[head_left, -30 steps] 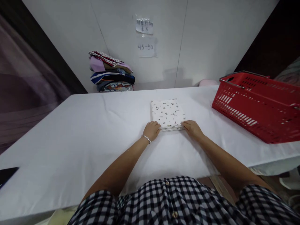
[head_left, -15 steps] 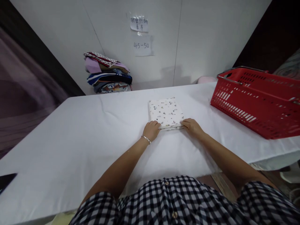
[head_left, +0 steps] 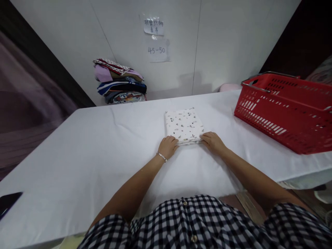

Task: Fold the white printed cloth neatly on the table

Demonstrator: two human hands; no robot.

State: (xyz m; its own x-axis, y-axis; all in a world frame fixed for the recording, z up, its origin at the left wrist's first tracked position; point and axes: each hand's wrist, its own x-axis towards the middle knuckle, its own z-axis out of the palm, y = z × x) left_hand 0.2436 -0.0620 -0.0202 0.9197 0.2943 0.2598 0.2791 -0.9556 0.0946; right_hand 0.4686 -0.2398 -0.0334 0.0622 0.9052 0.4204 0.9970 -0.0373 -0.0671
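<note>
A folded white cloth [head_left: 183,123] with a small dark print lies flat on the white-covered table [head_left: 109,166], its stacked layers showing along the near edge. My left hand [head_left: 168,146], with a silver bracelet at the wrist, pinches the near left corner of the cloth. At the near right corner, my right hand [head_left: 213,141] grips the cloth between thumb and fingers. Both thumbs are partly hidden at the folded edge.
To the right stands a red plastic basket [head_left: 282,114] with metal handles. A pile of folded fabrics [head_left: 120,83] sits behind the table at the back left. A dark phone-like object [head_left: 9,202] lies at the left edge. Paper signs [head_left: 157,51] hang on the wall.
Both hands stay at the cloth's near corners, with only a very slight shift. The cloth keeps its folded shape. The view has moved a little.
</note>
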